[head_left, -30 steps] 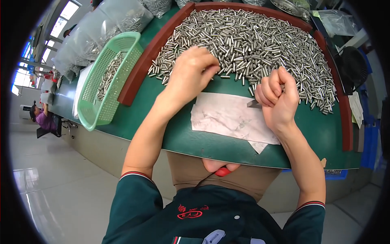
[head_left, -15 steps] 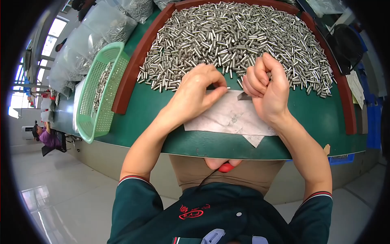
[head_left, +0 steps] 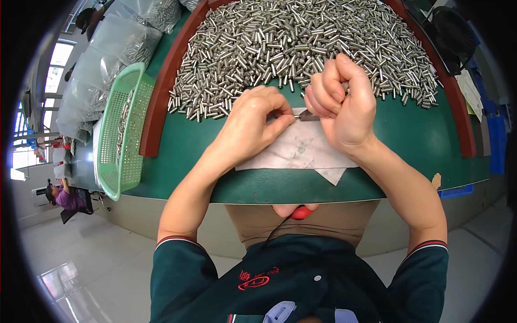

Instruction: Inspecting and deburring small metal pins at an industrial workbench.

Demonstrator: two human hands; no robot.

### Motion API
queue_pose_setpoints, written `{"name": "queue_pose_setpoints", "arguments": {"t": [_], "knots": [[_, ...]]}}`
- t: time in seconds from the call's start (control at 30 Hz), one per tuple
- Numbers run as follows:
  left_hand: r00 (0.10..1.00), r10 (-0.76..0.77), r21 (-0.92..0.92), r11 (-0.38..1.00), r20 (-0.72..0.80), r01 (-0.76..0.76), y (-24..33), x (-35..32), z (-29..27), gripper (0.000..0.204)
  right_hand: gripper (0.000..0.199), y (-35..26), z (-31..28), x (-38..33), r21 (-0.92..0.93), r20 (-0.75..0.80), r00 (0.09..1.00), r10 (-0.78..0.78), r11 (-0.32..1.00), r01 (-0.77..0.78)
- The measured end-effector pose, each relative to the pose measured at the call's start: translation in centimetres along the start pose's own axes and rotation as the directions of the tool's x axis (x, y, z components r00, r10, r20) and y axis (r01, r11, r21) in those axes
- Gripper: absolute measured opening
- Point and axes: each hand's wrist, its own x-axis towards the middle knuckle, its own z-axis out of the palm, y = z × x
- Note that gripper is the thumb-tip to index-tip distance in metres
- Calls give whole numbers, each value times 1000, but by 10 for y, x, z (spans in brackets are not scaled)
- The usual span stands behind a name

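Left hand [head_left: 261, 116] pinching 1 metal pin [head_left: 297, 116], right hand [head_left: 346, 102] clamped on blade [head_left: 308, 116], now nearer the pin than before

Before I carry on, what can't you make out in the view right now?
In the head view:
- Metal pin: mostly hidden by the left hand pinching it.
- Flat metal tool: the gripped end is hidden inside the right hand.
- Pile of pins: the far edge is cut off by the picture's top edge.
- Pale cloth: its left part is covered by the left hand and wrist.
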Motion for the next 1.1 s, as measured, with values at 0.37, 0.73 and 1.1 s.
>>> {"name": "queue_pose_setpoints", "arguments": {"t": [0.37,0.73,1.1], "knots": [[999,-39,-23,999,0,39,2,0,1,9,40,3,0,-2,-24,-17,1000,-6,1000,5],[998,-58,-74,996,-10,57,1,1,3,7,41,9,11,-5,-187,13,990,-140,972,140],[939,-322,-641,697,123,323,-4,3,-8,7,39,4,-3,2,-43,-40,999,-6,999,4]]}}
